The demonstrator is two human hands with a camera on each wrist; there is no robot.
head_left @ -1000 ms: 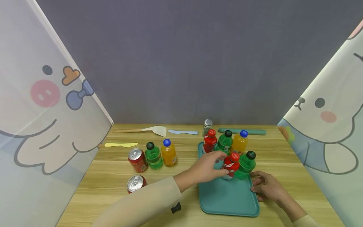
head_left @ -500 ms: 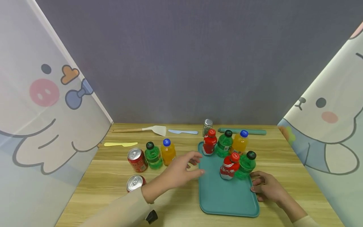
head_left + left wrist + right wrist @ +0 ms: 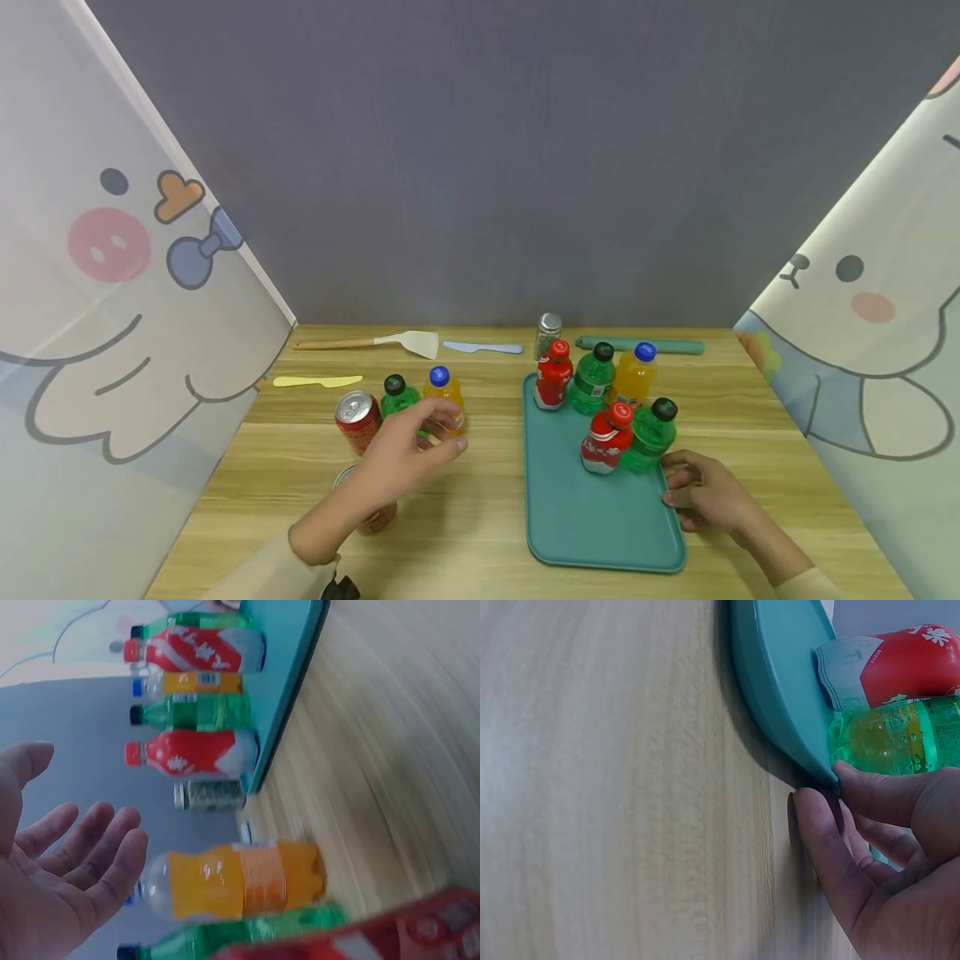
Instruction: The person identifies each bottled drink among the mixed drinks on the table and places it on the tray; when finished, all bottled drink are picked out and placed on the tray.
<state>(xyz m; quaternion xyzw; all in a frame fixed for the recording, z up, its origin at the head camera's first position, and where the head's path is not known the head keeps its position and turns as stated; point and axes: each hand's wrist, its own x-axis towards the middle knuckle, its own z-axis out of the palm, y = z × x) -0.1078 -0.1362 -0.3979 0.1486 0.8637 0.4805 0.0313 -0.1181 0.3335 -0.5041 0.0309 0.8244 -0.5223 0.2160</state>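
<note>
My left hand [image 3: 408,450] is in the air with nothing in it, its fingers loosely bent, close in front of an orange juice bottle [image 3: 444,392] with a blue cap. A green soda bottle [image 3: 399,397] is partly hidden behind that hand, as is a red can [image 3: 377,518] under the wrist. My right hand [image 3: 705,492] pinches the right rim of a teal tray [image 3: 600,533], thumb on the rim and fingers below it. Standing on the tray are two red bottles [image 3: 606,440], two green bottles [image 3: 651,437] and one orange bottle [image 3: 633,379].
Another red can [image 3: 357,417] stands left of the green bottle. Along the back lie a white spatula [image 3: 416,342], a blue knife [image 3: 482,347] and a dark green rod [image 3: 660,347]. A shaker [image 3: 548,335] stands behind the tray; a yellow knife [image 3: 318,382] lies at left.
My left hand has moved away from the front red bottle, leaving it standing on the tray, and leftward to the orange bottle off the tray. The right hand has stayed at the tray rim.
</note>
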